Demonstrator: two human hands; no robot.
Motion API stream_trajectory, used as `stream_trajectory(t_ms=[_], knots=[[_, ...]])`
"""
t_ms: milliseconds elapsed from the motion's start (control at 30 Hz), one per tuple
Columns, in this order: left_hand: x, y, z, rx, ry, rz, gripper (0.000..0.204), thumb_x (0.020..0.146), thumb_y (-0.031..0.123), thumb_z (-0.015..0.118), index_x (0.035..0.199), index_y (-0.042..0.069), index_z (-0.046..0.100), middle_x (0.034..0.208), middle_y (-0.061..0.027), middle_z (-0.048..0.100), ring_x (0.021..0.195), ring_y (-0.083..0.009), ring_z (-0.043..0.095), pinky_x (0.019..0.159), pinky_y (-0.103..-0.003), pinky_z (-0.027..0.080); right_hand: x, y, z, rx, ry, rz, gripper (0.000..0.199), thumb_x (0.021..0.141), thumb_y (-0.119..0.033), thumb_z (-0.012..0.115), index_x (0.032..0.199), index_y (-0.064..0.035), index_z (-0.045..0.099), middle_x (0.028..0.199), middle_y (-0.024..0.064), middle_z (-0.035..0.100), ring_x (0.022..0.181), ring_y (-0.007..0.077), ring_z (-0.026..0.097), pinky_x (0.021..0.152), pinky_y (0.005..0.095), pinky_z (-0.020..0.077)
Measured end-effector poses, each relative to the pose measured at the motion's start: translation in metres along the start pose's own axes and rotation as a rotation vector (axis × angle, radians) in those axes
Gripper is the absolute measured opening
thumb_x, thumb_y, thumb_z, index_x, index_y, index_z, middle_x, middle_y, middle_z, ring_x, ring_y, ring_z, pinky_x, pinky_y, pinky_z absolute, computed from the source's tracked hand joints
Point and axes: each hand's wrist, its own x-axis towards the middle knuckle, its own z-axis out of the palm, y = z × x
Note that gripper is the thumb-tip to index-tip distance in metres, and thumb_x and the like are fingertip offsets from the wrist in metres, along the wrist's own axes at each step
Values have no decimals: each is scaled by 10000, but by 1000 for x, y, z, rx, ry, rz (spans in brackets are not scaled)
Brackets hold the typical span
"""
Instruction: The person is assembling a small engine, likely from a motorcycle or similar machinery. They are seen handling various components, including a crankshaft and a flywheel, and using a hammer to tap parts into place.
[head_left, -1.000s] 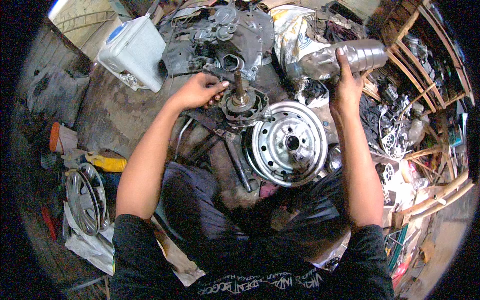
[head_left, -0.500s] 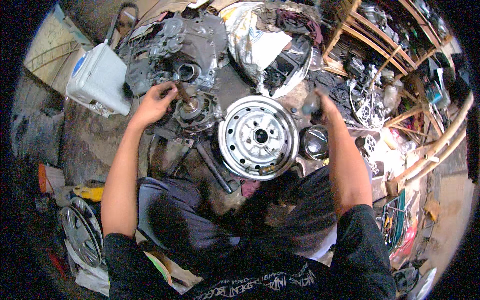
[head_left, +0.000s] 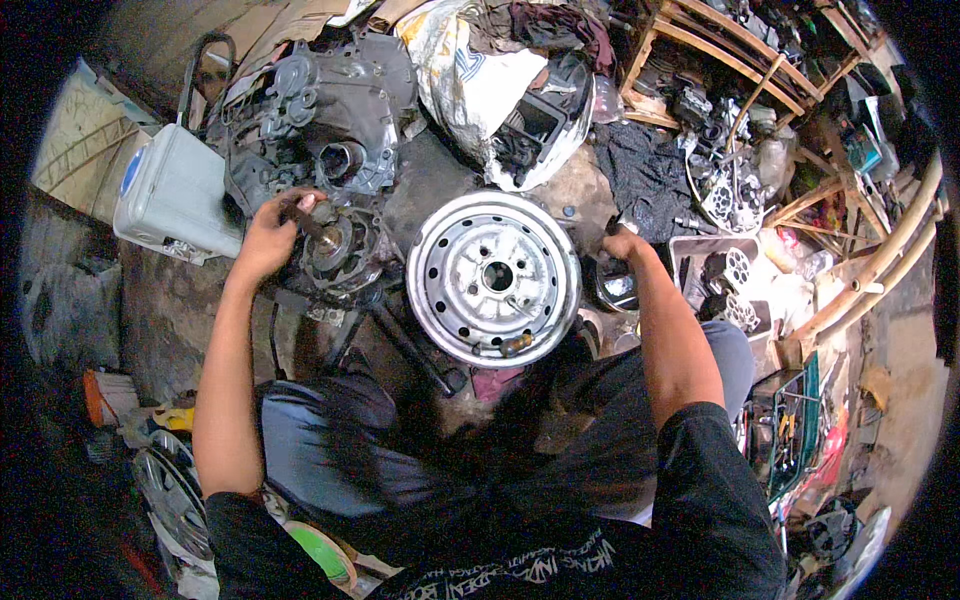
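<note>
Around the upper end of a brown shaft (head_left: 322, 234), the left hand (head_left: 272, 234) is curled — a ringed metal part (head_left: 345, 265) sits just below. Left of that grip stands a pale canister (head_left: 178, 195); farther, to the right, lies a silver wheel (head_left: 490, 312), then the right hand (head_left: 624, 243) — whether that holds anything, I cannot tell

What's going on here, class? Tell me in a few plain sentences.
A person is working among metal vehicle parts. The left hand is at the upper end of a shaft that rises from a round metal part. The right hand is out beside a round container; what it may hold is unclear. Between the hands lies a wheel with a small brown-handled tool on it.
</note>
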Motion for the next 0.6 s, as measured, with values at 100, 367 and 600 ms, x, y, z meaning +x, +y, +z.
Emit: stream_trajectory(t_ms=[100,367,600], knots=[[1,0,4,6,7,2,388,1045,362,577,1151,11,705,1066,-53,717,1052,-147,615,975,-301,449,5,8,9,29,-17,-9,542,738,-213,754,1201,57,671,1070,159,731,884,302,692,789,443,563],[-7,3,-8,68,2,-17,413,1044,387,573,1155,11,704,1090,-62,705,1071,-153,599,988,-309,439,-58,-80,9,-90,379,110,615,764,-329,772,1240,38,642,1222,302,664,1174,424,643,998,444,521],[-10,1,-7,86,29,35,370,1050,322,561,1180,4,700,1127,-75,708,1100,-162,602,1022,-311,429,-98,-100,20,-269,678,-17,655,823,-292,766,1371,-19,531,1406,269,492,1295,476,506,1040,513,481]])
